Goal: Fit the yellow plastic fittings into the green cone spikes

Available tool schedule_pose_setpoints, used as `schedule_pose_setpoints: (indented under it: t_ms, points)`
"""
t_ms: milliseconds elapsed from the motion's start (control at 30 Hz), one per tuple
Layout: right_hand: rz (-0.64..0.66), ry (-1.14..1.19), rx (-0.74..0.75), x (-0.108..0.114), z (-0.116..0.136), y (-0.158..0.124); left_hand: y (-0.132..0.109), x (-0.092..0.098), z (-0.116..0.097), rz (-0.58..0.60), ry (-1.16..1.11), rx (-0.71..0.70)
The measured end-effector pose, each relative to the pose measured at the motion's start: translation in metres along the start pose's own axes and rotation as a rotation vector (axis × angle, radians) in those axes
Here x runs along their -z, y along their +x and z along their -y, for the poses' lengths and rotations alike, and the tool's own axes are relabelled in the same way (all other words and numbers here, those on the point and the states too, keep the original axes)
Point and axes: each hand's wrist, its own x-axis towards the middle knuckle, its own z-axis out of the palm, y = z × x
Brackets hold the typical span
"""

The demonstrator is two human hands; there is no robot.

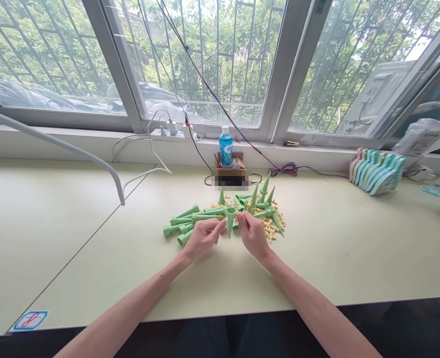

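Observation:
My left hand (203, 239) and my right hand (252, 232) meet over the pale green table (93, 248), each pinching one green cone-shaped spike (230, 219) held point down between them. Just behind the hands lies a pile of green spikes (190, 217), some lying flat to the left and some standing upright (265, 191) at the back right. Small yellow plastic pieces (270, 229) are scattered among the spikes on the right side.
A blue drink bottle (225, 146) stands in a small cardboard box (230, 171) by the window sill. Red and black wires (285, 170) and white cables (145, 149) trail across the back. A stack of teal and pink plastic parts (376, 171) stands far right.

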Motion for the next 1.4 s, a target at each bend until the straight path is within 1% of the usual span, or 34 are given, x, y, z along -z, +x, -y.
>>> schedule_pose_setpoints:
  t_ms: [100, 167, 267, 367, 600, 767, 867, 1200, 1400]
  points:
    - [-0.025, -0.007, 0.01, 0.0017, 0.0012, -0.0001, 0.0011, 0.0018, -0.0024, 0.103, -0.202, 0.171]
    - [-0.022, -0.018, 0.037, 0.0021, 0.0012, -0.0002, 0.0016, 0.0029, -0.0037, 0.184, -0.315, 0.258]
    - [0.02, -0.033, 0.09, 0.0013, 0.0006, -0.0006, 0.0015, 0.0036, -0.0036, 0.272, -0.405, 0.339]
    - [0.07, -0.046, 0.131, -0.0003, 0.0001, -0.0011, 0.0013, 0.0035, -0.0015, 0.314, -0.447, 0.379]
    - [0.094, -0.041, 0.173, -0.001, 0.0013, -0.0023, 0.0021, 0.0046, 0.0022, 0.34, -0.53, 0.432]
    - [0.14, -0.026, 0.178, -0.0005, 0.0018, -0.0033, 0.0004, 0.0036, -0.0029, 0.346, -0.537, 0.469]
    - [0.136, -0.029, 0.178, -0.0004, 0.0013, -0.0033, -0.0003, 0.0025, -0.0047, 0.346, -0.532, 0.473]
    - [0.142, -0.016, 0.187, 0.0018, 0.0034, -0.004, -0.0009, 0.0019, -0.0014, 0.352, -0.625, 0.422]
    - [0.162, -0.046, 0.17, 0.0013, 0.0058, -0.0047, -0.0012, 0.0013, -0.0045, 0.284, -0.623, 0.36]
